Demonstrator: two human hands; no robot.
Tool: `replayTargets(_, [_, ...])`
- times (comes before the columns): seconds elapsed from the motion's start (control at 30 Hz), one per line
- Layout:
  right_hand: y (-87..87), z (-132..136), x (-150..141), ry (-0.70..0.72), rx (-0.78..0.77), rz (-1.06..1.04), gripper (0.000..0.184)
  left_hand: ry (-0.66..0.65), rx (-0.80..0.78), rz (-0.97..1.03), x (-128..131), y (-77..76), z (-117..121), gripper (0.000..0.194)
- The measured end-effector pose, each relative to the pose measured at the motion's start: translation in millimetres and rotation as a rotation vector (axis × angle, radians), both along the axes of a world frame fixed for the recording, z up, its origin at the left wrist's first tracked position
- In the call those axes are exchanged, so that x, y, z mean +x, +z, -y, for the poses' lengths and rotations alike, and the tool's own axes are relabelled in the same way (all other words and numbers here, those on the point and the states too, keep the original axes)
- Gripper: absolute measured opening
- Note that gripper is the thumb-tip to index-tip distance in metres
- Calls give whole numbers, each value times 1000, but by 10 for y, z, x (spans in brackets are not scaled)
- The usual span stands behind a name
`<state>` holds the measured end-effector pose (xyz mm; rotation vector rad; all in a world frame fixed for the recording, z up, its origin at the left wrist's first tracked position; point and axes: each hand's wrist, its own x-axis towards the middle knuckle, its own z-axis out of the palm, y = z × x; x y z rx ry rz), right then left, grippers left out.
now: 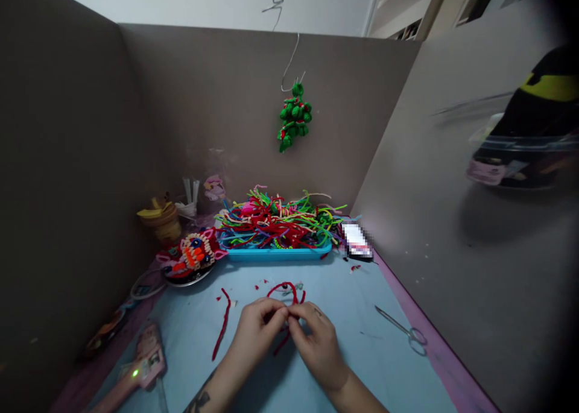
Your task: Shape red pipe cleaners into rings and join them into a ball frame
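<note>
Both my hands meet over the blue table mat (194,322), fingertips nearly touching. My left hand (261,325) pinches a red pipe cleaner (294,291) that curves up in a loop behind the fingers. From the other side my right hand (315,334) pinches the same red piece with thumb and forefinger. Its ends stick out beyond and below the fingers; the exact grip point is hidden. To the left of my left hand lies a separate short red pipe cleaner (222,325).
A blue tray (278,255) heaped with coloured pipe cleaners stands at the back. Scissors (402,330) and a phone (357,242) are on the right. A pink glue gun (149,359), lit green, and a plate (190,280) with a pipe-cleaner figure are left. A green ornament (294,117) hangs behind.
</note>
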<state>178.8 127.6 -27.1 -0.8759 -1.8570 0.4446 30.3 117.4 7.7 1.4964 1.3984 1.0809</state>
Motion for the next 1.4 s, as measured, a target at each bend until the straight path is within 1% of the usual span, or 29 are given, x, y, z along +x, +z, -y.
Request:
replayTargets(0.17, [-10,-10,-12,-21,16,-18,17,-10,-24,21,16,7,-6,21])
replayTargets(0.37, [1,-5,-4,6,27,26,23,-33,-44,29,3,1,-14,21])
replayTargets(0.57, [38,3,-23,-15,50,37,26,12,-89,61,13,-13,-14,20])
replayTargets(0.67, [45,1,-31,-26,64,23,26,11,-95,87,18,-6,-24,19])
replayTargets(0.9, [1,-4,-20,-6,33,66,27,-18,-98,160,3,-76,-49,17])
replayTargets(1.03, [-25,-12,-21,-7,57,69,27,-3,-98,127,0,-79,-31,15])
replayTargets(1.13, [-39,-19,-28,-17,83,66,26,19,-95,63,1,-66,-22,13])
replayTargets(1.23, [-44,-22,-28,-32,95,91,24,42,-49,-13,7,-61,-22,11])
replayTargets(1.4, [-27,-23,9,-146,176,139,22,26,34,-93,19,-65,-21,13])
